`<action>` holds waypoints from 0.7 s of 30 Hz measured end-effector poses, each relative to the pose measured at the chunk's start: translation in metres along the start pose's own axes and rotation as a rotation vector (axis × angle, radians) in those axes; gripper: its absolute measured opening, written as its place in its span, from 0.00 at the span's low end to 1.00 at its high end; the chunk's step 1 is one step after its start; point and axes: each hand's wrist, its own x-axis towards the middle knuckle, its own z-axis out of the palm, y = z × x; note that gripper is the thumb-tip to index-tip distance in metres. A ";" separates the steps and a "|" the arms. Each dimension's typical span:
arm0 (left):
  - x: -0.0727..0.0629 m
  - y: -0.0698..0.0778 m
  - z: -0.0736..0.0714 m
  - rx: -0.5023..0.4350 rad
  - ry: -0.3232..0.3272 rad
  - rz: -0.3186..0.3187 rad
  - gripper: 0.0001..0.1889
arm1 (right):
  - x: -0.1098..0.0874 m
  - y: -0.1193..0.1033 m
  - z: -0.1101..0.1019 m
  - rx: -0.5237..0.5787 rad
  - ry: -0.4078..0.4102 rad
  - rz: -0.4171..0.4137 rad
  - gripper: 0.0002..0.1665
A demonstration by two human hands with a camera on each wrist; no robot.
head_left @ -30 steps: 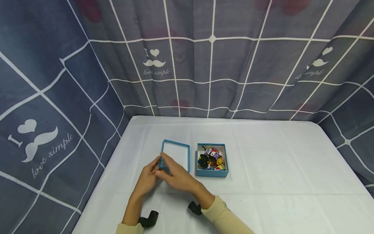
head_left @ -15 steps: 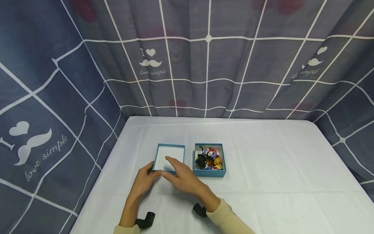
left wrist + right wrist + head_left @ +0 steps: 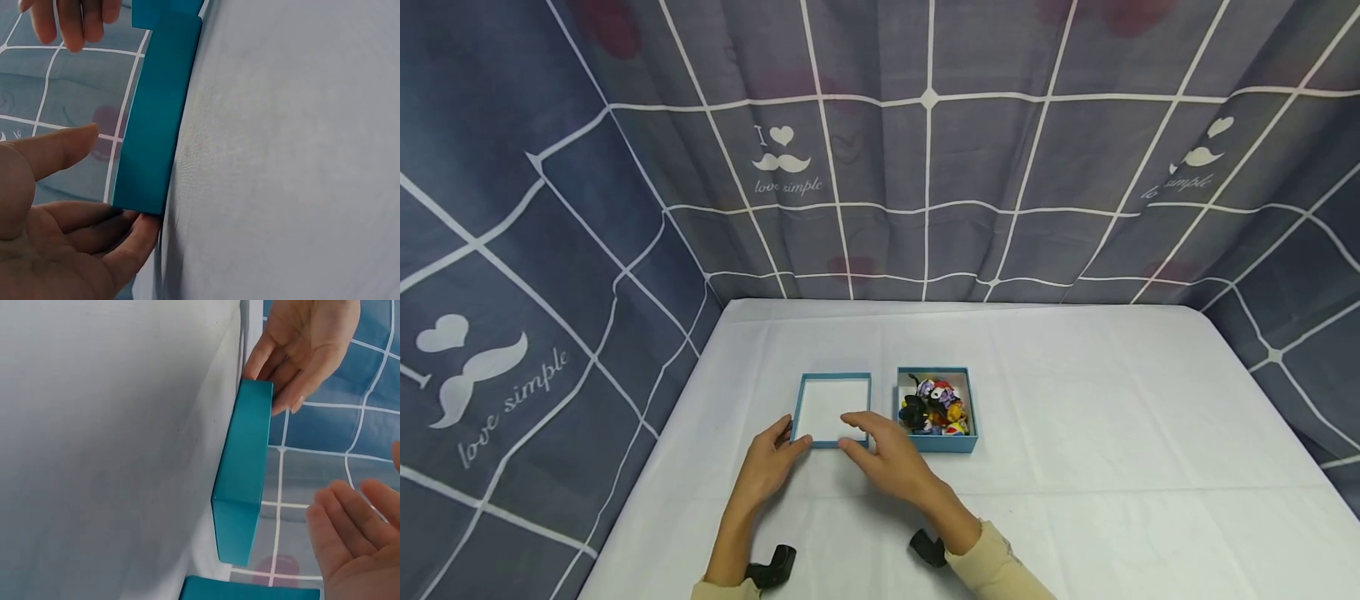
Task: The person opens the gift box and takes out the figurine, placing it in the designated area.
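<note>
A shallow teal box lid [image 3: 831, 404] lies with its white inside facing up, left of centre in the head view. My left hand [image 3: 767, 462] is at its front left corner. In the left wrist view, the left fingers [image 3: 139, 245] touch the end of the lid wall, with the thumb held apart. My right hand [image 3: 891, 462] hovers by the front right corner, fingers extended and holding nothing. The right wrist view shows the right hand [image 3: 359, 544] apart from the lid. Right of the lid stands a teal box [image 3: 943, 444] filled with several small colourful figurines [image 3: 934, 408].
A white cloth covers the table [image 3: 1097, 417]. Dark grid-patterned curtains [image 3: 880, 158] surround its back and sides. Black wrist devices [image 3: 772, 568] sit by both sleeves. The lid and the box stand a small gap apart.
The lid, tilted and askew before, now lies square beside the box. The right hand has let go and moved right. The left hand stays at the lid's left side.
</note>
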 end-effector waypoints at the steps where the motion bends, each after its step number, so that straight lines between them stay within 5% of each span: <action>1: 0.000 0.000 0.000 0.001 0.000 -0.006 0.36 | -0.001 0.000 -0.001 0.000 0.016 -0.011 0.23; 11: -0.003 0.002 -0.001 0.028 0.005 0.030 0.35 | -0.007 0.003 -0.013 0.030 0.089 -0.061 0.19; 21: -0.006 0.018 0.008 0.010 0.078 0.155 0.37 | -0.013 0.008 -0.032 0.030 0.191 -0.047 0.17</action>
